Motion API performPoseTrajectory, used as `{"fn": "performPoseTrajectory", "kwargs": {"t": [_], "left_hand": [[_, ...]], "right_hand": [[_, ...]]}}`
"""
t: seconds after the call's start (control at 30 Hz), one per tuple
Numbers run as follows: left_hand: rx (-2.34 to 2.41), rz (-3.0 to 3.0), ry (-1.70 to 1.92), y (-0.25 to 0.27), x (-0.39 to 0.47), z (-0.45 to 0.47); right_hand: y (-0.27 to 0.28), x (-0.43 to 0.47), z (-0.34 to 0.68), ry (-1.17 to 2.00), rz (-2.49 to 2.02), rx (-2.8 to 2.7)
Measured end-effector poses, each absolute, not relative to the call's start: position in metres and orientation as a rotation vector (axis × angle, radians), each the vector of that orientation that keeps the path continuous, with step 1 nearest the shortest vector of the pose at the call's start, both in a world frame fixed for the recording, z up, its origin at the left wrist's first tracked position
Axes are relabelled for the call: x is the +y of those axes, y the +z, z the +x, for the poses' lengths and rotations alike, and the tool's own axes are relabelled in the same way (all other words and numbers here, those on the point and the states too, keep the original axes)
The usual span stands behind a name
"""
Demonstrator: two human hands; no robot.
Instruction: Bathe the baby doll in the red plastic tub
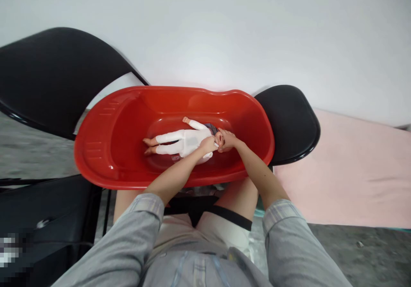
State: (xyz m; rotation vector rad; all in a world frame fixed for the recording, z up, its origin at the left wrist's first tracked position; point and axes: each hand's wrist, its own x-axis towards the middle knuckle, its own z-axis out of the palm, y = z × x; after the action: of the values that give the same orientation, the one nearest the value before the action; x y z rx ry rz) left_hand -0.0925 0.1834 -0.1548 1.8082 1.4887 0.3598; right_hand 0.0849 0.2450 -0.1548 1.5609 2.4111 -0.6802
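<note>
A baby doll (192, 140) in white clothing lies on its back inside a red baby bathtub (96, 150), feet to the left and head to the right. At its chin and neck is my left hand (208, 144), closed, with a small bit of white cloth (217, 145) showing at the fingertips. My right hand (228, 139) holds the doll's head from the right, its fingers reaching over the forehead. Beside the head shows a dark cloth (211, 128), partly hidden. One doll arm stretches out toward the tub's far wall; the other is partly covered by my left forearm.
The tub rests between a black chair (54, 77) on the left and a black seat (292, 124) on the right. Behind it stands a white wall (205, 34). A pink sheet (349, 171) spreads at the right. My legs are under the tub's near edge.
</note>
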Motion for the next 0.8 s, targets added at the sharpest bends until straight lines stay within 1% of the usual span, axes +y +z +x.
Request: {"fn": "performPoseTrajectory", "kwargs": {"t": [0.1, 0.2, 0.37, 0.43, 0.6, 0.7, 0.8], "left_hand": [[1.521, 1.797, 0.312, -0.15, 0.183, -0.091], [1.641, 1.777, 0.356, -0.146, 0.184, -0.092], [1.864, 1.681, 0.763, -0.152, 0.189, -0.1], [1.861, 1.609, 0.82, -0.158, 0.19, -0.102], [1.957, 1.533, 0.798, -0.166, 0.19, -0.106], [2.096, 1.585, 0.719, -0.162, 0.189, -0.108], [2.099, 1.662, 0.62, -0.155, 0.188, -0.108]], "right_hand": [[-0.153, 0.244, 0.084, -0.686, 1.566, 2.373], [-0.149, 0.243, 0.083, -0.694, 1.573, 2.367], [-0.145, 0.243, 0.083, -0.735, 1.574, 2.365], [-0.143, 0.243, 0.083, -0.742, 1.568, 2.364], [-0.141, 0.241, 0.083, -0.772, 1.548, 2.379], [-0.142, 0.24, 0.082, -0.761, 1.57, 2.384], [-0.142, 0.24, 0.082, -0.743, 1.581, 2.38]]}}
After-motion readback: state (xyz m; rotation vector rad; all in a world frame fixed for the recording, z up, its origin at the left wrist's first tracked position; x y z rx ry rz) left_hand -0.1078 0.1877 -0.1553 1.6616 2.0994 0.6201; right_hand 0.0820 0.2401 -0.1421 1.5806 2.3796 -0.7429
